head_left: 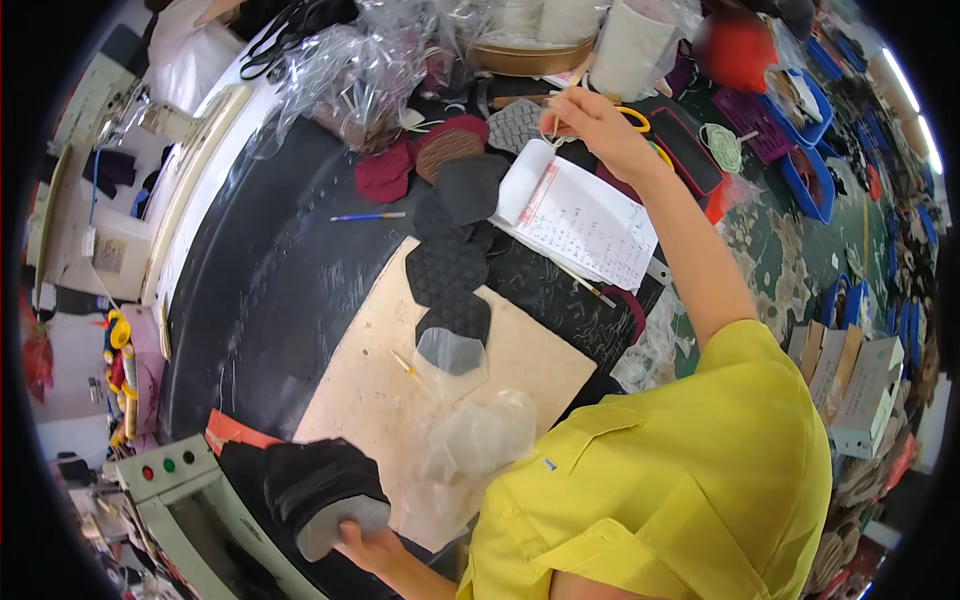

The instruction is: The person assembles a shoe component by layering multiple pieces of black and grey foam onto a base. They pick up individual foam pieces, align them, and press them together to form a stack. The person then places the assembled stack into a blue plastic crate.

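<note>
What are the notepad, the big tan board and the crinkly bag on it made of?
Notepad: paper, dull white; its thin top sheets curl over.

Board: perhaps wood or stiff card, matt; it's pale and flat, but I can't tell which.

Bag: probably thin plastic film, slightly shiny; it's wrinkled and you can partly see through it.

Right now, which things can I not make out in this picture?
In the head view:
Handwriting on the white paper notepad: too small to read.
Anything pinched in the right grip: too small to tell.
Round red object, top right: kind lost to blur.
Contents within wrinkled clear plastic: partly hidden by glare.
Pale green metal box: lower end cut by bottom edge.
</note>
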Available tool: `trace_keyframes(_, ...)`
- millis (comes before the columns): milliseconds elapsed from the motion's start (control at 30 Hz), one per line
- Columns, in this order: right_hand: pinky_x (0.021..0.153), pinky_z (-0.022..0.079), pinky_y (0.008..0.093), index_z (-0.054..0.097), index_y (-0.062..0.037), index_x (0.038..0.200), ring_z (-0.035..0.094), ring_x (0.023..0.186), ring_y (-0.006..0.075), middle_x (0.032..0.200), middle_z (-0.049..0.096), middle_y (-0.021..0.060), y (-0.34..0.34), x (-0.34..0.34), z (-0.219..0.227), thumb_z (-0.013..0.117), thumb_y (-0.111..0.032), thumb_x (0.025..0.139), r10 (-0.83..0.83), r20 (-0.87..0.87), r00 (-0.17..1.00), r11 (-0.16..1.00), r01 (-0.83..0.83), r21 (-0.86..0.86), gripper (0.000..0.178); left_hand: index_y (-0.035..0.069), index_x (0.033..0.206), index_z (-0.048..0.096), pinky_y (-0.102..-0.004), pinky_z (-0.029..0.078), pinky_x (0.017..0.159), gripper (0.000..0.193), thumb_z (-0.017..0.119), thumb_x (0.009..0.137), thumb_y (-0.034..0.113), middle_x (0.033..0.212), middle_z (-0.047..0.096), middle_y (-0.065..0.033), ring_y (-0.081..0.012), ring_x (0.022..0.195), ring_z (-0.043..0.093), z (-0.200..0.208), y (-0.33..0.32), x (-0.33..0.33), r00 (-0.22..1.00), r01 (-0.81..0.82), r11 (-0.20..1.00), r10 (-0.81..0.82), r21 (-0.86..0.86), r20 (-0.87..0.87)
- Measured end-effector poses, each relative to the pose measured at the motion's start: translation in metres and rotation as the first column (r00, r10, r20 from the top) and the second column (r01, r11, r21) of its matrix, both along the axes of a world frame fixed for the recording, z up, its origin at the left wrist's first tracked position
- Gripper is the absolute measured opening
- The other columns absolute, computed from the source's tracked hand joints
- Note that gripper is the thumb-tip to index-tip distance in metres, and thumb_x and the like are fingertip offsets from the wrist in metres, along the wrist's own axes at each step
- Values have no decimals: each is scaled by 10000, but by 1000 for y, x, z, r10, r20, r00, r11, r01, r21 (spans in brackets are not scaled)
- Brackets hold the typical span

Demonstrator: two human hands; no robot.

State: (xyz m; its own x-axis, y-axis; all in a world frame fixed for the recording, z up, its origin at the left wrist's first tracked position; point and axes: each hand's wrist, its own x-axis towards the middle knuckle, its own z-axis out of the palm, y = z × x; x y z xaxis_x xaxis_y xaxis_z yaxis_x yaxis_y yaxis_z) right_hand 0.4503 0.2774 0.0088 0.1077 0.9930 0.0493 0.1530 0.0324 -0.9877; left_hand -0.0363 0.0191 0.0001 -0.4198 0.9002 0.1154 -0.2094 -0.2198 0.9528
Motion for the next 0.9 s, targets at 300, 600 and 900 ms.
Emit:
trace_keyframes(300, 741, 471, 228, 606, -19, 1029, 579, 791, 58, 878, 629, 28, -59, -227, 68, 527, -171, 977, 777, -401, 485, 450, -873, -185, 179, -42, 1314, 482, -434, 429, 1035, 619, 717, 772, 144, 1292, 566, -179, -336, 1165, 561, -6, 54, 39, 510, 451, 833, -535, 319, 674)
trace_keyframes(600, 739, 516, 213, 422, -41, 1408, 644, 842, 90, 1060, 675, 133, -47, -220, 39, 672, -323, 889, 810, -575, -115, -92, -993, 70, 641, -19, 1342, 445, -426, 453, 1017, 616, 694, 833, 223, 1256, 594, -152, -301, 1145, 587, 10, 40, 13, 590, 262, 956, -268, 134, 761)
trace_keyframes(900, 825, 457, 340, 676, 9, 881, 609, 987, 329, 854, 673, 142, -103, -323, 125, 799, -355, 655, 728, 685, -18, -230, -948, 219, 445, -34, 1179, 580, -284, 497, 808, 585, 809, 649, 60, 1029, 663, -91, -160, 885, 626, 42, 71, 14, 908, -26, 888, -171, -460, -383)
